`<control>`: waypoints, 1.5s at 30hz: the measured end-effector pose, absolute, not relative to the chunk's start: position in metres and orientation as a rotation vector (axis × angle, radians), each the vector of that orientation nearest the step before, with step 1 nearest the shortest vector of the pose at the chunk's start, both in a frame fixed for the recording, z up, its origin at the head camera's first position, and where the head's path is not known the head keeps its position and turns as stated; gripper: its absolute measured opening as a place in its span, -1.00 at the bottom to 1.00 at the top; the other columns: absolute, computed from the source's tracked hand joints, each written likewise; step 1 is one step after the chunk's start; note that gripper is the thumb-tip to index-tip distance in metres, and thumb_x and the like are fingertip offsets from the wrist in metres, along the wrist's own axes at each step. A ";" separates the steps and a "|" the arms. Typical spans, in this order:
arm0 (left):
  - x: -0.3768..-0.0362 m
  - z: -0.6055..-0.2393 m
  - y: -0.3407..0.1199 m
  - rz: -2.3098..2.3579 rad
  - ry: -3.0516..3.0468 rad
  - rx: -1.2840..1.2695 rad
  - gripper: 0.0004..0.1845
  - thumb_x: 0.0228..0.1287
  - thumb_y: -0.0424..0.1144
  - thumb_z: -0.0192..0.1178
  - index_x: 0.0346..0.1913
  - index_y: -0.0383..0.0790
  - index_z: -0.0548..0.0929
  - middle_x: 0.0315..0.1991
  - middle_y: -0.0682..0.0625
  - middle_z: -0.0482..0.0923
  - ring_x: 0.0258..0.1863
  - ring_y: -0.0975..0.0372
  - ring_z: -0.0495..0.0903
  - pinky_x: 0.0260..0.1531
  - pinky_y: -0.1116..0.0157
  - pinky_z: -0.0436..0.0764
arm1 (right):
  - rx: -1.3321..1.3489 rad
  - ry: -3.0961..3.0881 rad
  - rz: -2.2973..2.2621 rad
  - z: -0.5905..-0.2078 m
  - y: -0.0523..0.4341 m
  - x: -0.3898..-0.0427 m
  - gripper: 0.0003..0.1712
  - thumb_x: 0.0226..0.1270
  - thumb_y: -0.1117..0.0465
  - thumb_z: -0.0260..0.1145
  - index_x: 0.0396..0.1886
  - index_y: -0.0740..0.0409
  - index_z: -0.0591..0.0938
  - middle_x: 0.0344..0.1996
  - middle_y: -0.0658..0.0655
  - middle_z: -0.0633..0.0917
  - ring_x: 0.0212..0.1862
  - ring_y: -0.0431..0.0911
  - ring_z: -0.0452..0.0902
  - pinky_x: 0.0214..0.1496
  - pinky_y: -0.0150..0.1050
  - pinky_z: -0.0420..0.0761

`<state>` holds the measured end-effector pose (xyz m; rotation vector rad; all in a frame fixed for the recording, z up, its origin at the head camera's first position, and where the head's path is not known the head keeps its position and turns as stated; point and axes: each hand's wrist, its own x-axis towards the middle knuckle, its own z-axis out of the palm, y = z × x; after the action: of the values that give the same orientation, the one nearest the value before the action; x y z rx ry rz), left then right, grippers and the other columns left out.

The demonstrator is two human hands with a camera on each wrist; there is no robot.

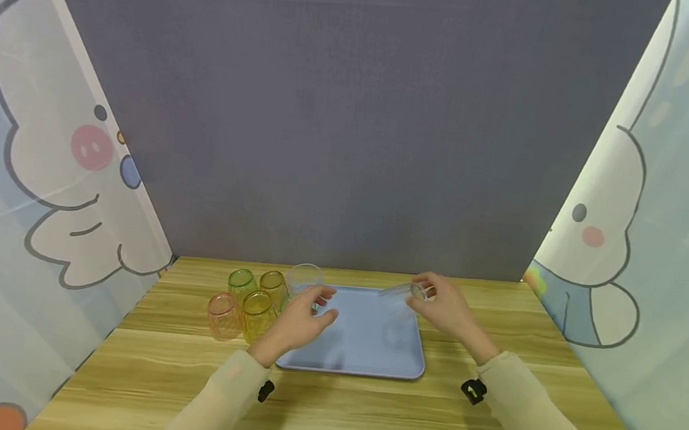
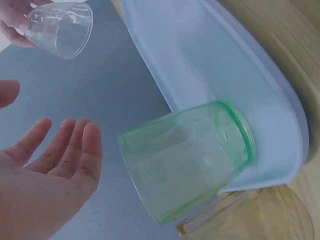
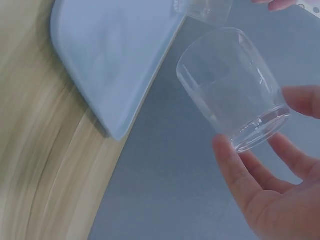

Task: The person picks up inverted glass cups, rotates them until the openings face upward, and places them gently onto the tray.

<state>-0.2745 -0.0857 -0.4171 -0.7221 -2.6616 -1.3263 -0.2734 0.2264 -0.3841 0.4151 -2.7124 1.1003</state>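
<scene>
A light blue tray [image 1: 370, 352] lies on the wooden table. My right hand [image 1: 429, 296] grips a clear cup [image 1: 402, 291], tipped on its side above the tray's far right part. In the right wrist view my thumb and fingers [image 3: 240, 170] pinch that clear cup [image 3: 232, 87] near its base. My left hand [image 1: 319, 304] hovers open over the tray's left side, holding nothing. Just beside its fingers [image 2: 85, 150] a green cup [image 2: 190, 155] sits with its rim against the tray [image 2: 200, 55] near the edge.
Left of the tray stand a pink cup [image 1: 222, 315], a green cup [image 1: 240, 282] and two yellow cups [image 1: 258, 313]. Another clear cup [image 1: 304, 278] is by the tray's far left corner. Printed curtains flank the table, and a grey wall closes the back.
</scene>
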 end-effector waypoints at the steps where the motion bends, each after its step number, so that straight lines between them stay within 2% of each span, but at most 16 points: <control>1: -0.274 -0.417 -0.086 -1.347 -2.652 -0.722 -0.56 0.45 -0.15 0.23 0.32 -0.17 0.53 0.14 -0.07 0.55 0.12 -0.04 0.54 0.06 0.05 0.55 | 0.419 -2.703 1.114 -0.384 0.226 -0.273 -0.47 0.38 0.08 0.38 0.22 0.29 0.57 0.08 0.34 0.64 0.04 0.22 0.57 0.00 0.11 0.62; 8: -0.276 -0.418 -0.084 -1.500 -2.605 -0.681 -0.55 0.45 -0.13 0.26 0.32 -0.13 0.53 0.16 -0.04 0.56 0.15 0.06 0.53 0.09 0.07 0.55 | 0.399 -2.649 1.197 -0.386 0.221 -0.270 -0.45 0.38 0.07 0.40 0.23 0.28 0.56 0.10 0.34 0.63 0.06 0.23 0.58 -0.01 0.09 0.64; 25: -0.275 -0.419 -0.076 -1.704 -2.471 -0.655 -0.53 0.41 -0.22 0.31 0.33 -0.16 0.52 0.16 -0.05 0.56 0.17 0.09 0.53 0.13 0.03 0.52 | 0.303 -2.579 1.455 -0.394 0.208 -0.263 -0.42 0.34 0.05 0.45 0.26 0.20 0.56 0.12 0.29 0.62 0.11 0.18 0.56 0.03 0.02 0.64; 29: -0.277 -0.419 -0.074 -1.702 -2.472 -0.675 -0.50 0.40 -0.19 0.31 0.35 -0.17 0.50 0.18 -0.13 0.55 0.18 0.07 0.52 0.14 0.05 0.52 | 0.297 -2.558 1.496 -0.397 0.205 -0.263 -0.44 0.33 0.08 0.47 0.25 0.19 0.57 0.10 0.27 0.63 0.11 0.19 0.56 0.05 0.03 0.63; 36: -0.273 -0.419 -0.074 -1.705 -2.481 -0.716 -0.44 0.41 -0.13 0.31 0.39 -0.17 0.45 0.21 -0.11 0.52 0.23 -0.03 0.48 0.17 0.08 0.52 | 0.330 -2.539 1.571 -0.400 0.200 -0.265 -0.44 0.35 0.06 0.45 0.25 0.17 0.56 0.12 0.26 0.62 0.13 0.17 0.55 0.02 -0.04 0.64; 45: -0.272 -0.421 -0.074 -1.676 -2.497 -0.736 -0.38 0.40 -0.09 0.30 0.44 -0.18 0.40 0.24 -0.12 0.48 0.21 -0.04 0.48 0.18 0.04 0.50 | 0.387 -2.508 1.719 -0.402 0.195 -0.267 -0.43 0.38 0.06 0.43 0.28 0.20 0.53 0.16 0.30 0.57 0.12 0.19 0.55 -0.01 -0.10 0.68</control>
<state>-0.2725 -0.0744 -0.4206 -0.7360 -2.4967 -1.6759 -0.2670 0.1946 -0.4020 0.3870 -2.5078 1.7186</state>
